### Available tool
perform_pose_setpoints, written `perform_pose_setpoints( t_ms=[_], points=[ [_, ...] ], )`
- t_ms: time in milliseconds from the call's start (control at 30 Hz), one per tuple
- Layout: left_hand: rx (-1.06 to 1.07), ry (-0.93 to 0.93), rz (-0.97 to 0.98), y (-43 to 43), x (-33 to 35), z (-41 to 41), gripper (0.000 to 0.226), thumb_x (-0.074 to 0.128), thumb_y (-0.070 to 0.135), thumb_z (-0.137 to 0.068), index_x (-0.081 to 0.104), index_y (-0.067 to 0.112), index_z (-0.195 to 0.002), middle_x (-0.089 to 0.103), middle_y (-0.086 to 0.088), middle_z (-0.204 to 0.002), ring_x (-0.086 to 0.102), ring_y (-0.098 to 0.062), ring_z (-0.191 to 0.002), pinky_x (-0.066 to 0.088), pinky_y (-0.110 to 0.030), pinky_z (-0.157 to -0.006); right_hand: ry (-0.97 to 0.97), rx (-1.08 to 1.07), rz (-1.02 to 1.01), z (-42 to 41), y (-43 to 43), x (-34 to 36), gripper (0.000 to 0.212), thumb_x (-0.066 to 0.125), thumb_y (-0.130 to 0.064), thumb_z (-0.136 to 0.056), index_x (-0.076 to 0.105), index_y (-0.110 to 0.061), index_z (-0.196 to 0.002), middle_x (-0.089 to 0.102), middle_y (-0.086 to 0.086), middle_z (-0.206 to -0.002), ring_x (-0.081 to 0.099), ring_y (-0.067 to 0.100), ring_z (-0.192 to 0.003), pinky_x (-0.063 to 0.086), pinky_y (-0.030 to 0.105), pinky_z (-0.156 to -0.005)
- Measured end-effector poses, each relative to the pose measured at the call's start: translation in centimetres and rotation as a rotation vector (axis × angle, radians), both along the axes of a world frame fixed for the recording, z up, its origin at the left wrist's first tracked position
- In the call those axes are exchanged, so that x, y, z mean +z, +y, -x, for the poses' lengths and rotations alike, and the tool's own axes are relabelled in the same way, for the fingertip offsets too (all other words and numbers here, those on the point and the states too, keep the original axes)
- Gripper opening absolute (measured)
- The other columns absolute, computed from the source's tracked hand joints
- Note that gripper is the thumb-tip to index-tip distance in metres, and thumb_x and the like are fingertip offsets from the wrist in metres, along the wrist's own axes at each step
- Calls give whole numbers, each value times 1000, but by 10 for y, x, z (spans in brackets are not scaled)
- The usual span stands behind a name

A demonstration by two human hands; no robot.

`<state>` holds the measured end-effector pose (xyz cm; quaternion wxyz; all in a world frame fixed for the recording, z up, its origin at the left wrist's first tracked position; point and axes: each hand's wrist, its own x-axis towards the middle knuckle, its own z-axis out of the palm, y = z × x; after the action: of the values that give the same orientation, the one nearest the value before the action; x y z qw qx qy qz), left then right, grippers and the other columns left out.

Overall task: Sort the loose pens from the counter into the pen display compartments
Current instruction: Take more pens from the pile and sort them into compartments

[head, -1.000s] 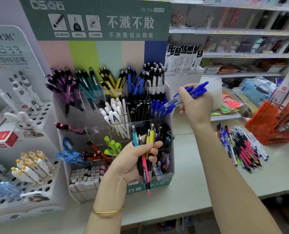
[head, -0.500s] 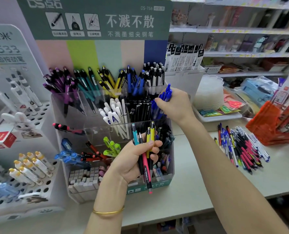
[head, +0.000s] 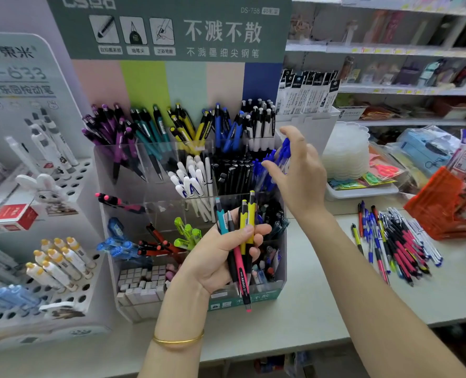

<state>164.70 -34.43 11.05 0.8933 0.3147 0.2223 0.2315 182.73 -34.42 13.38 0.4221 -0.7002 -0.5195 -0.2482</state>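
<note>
I see the left hand in the centre grasping five pens, the right hand loose-fingered beside the display, and one pile lying right on the counter.

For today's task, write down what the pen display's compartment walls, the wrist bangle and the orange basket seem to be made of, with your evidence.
Compartment walls: clear, glossy rigid plastic, likely acrylic; pens show through and edges catch light.
Bangle: polished yellow metal, gold-coloured; bright highlights, actual metal unclear.
Basket: orange moulded plastic, it seems; latticed sides, even colour, slight sheen.
</note>
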Motion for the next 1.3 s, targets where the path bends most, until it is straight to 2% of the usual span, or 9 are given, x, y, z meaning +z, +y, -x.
perform_pose_setpoints(
  t_ms=[167, 333, 433, 533, 600, 700, 833, 967, 1300],
  points=[
    [17, -5, 13, -1, 2, 1, 18, 46, -3, -95, 58, 7, -105, 70, -23, -106, 67, -16, -70, 55, -22, -56, 143, 185, 34, 1, 5, 7, 58, 73, -14, -82, 49, -11, -135, 62, 8, -106, 50, 9, -81, 41, 18, -75],
    [27, 16, 19, 1, 3, 2, 19, 45, 1, -97, 58, 2, -110, 70, -21, -110, 72, -18, -80, 59, -25, -65, 104, 188, 126, -3, 3, 12, 43, 70, -15, -84, 57, -18, -125, 66, 5, -85, 56, 20, -74, 51, 38, -70],
    [40, 19, 49, 1, 4, 2, 25, 44, 1, -98, 58, 1, -119, 70, -21, -109, 73, -21, -82, 60, -30, -71, 236, 180, 66, -11, 1, 11, 43, 71, -12, -82, 57, -14, -123, 68, 6, -100, 62, 24, -91, 50, 39, -84],
    [52, 18, 80, 2, 5, 2, 26, 43, 1, -98, 57, -1, -120, 70, -22, -108, 73, -22, -82, 60, -33, -73, 127, 281, 145, -4, 1, 15, 44, 71, -5, -81, 59, -11, -123, 66, 3, -114, 58, 13, -96, 45, 25, -87],
    [67, 18, 93, 3, 5, 2, 26, 43, 0, -98, 57, -1, -120, 70, -22, -108, 73, -23, -82, 60, -33, -73, 68, 319, 226, -3, 2, 16, 43, 71, -6, -82, 59, -12, -123, 67, 3, -109, 55, 12, -90, 46, 28, -83],
    [80, 24, 101, 4, 5, 1, 25, 43, 0, -99, 57, -1, -120, 70, -22, -108, 73, -23, -83, 60, -34, -74, 25, 131, 195, -18, 6, 12, 43, 74, -18, -80, 61, -13, -120, 65, 7, -102, 55, 26, -94, 47, 40, -80],
    [81, 22, 117, 4, 5, -1, 25, 43, 0, -99, 57, -1, -119, 70, -23, -107, 73, -24, -81, 61, -35, -73, -193, -29, 157, -13, 9, -10, 42, 67, -26, -83, 61, -17, -123, 65, 4, -98, 52, 29, -92, 40, 37, -75],
    [90, 23, 119, 6, 6, -1, 24, 43, 0, -98, 57, -1, -118, 71, -23, -106, 73, -23, -80, 61, -35, -72, -122, -80, 120, -13, 5, -23, 43, 45, -29, -92, 56, -20, -133, 59, 6, -115, 39, 24, -113, 36, 42, -89],
    [74, 30, 63, 6, 10, -1, 23, 44, 3, -99, 59, 0, -116, 71, -19, -107, 73, -23, -84, 60, -38, -76, -318, 32, 42, 7, 3, -22, 49, 52, -10, -84, 56, -12, -132, 57, 6, -133, 42, 24, -129, 33, 47, -109]
  ],
)
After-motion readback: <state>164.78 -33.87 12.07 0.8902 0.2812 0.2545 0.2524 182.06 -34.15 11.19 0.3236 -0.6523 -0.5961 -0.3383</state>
